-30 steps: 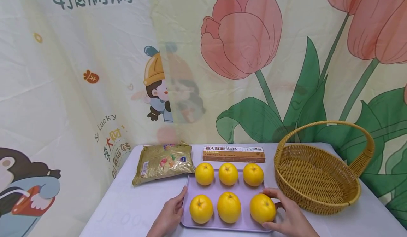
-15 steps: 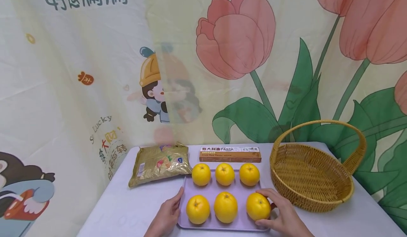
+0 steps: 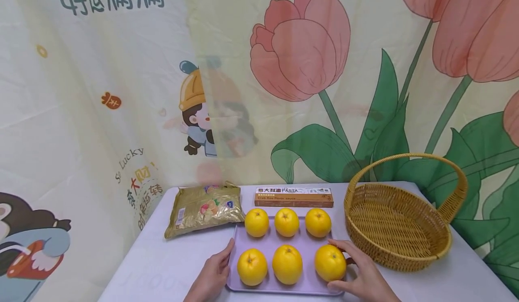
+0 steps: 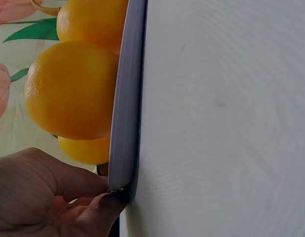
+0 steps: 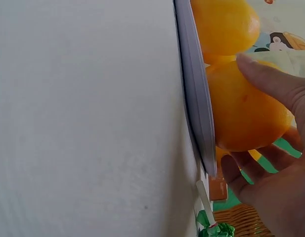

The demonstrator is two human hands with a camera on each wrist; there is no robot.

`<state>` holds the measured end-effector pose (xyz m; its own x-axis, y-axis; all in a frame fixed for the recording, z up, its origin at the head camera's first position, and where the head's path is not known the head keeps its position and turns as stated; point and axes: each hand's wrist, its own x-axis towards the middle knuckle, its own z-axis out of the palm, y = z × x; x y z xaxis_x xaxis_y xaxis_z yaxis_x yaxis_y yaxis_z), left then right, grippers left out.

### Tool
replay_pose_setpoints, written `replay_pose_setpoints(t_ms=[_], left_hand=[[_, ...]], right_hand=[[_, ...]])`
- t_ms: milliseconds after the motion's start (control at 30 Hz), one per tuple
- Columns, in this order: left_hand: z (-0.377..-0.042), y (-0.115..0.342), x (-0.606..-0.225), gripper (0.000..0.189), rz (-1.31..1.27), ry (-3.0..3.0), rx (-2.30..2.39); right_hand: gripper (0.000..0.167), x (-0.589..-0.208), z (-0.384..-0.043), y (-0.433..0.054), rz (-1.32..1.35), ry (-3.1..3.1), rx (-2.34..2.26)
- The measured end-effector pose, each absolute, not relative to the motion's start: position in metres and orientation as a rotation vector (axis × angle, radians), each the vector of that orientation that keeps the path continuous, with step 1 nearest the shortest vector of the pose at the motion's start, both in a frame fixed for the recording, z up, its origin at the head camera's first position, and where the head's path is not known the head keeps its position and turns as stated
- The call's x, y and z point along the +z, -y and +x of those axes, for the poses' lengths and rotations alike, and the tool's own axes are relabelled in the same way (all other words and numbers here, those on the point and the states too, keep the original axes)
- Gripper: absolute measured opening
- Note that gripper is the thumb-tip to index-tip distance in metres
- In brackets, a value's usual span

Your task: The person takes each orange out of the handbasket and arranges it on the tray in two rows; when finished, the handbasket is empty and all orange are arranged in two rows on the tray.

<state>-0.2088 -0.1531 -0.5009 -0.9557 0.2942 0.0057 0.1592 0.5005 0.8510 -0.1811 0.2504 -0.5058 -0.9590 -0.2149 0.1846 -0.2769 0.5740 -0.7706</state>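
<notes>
Several yellow-orange oranges sit in two rows on a lilac tray (image 3: 269, 241) on the table. At the tray's left side my left hand (image 3: 211, 271) pinches the rim; the left wrist view shows thumb and fingertips meeting at the tray edge (image 4: 123, 123). My right hand (image 3: 366, 276) holds the front-right orange (image 3: 330, 263), fingers behind it and thumb in front. In the right wrist view, the thumb lies across that orange (image 5: 243, 111) and the other fingers curve round its far side. That orange still appears to be on the tray. The front-middle orange (image 3: 287, 264) is beside it.
Right of the tray stands a wicker basket (image 3: 397, 261) with a tall handle. Behind the tray lie a pasta box (image 3: 293, 198) and a gold food bag (image 3: 204, 209). A white stick with a crinkled green top (image 5: 214, 228) shows past the tray corner. A printed curtain hangs behind.
Over the last second the head view has turned slightly right, so everything appears a little further left. Both hands keep their holds on the tray and the orange.
</notes>
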Motion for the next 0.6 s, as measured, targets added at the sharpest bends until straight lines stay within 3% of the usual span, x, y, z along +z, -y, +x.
replay_pose_setpoints(t_ms=[300, 600], left_hand=[[-0.2099, 0.1535, -0.5022, 0.067, 0.386, -2.589, 1.46], [-0.2107, 0.1538, -0.5026, 0.067, 0.368, -2.572, 1.466]], right_hand=[[0.089, -0.5042, -0.1855, -0.2512, 0.378, 2.734, 1.449], [0.097, -0.5037, -0.1873, -0.2521, 0.288, 2.756, 1.519]])
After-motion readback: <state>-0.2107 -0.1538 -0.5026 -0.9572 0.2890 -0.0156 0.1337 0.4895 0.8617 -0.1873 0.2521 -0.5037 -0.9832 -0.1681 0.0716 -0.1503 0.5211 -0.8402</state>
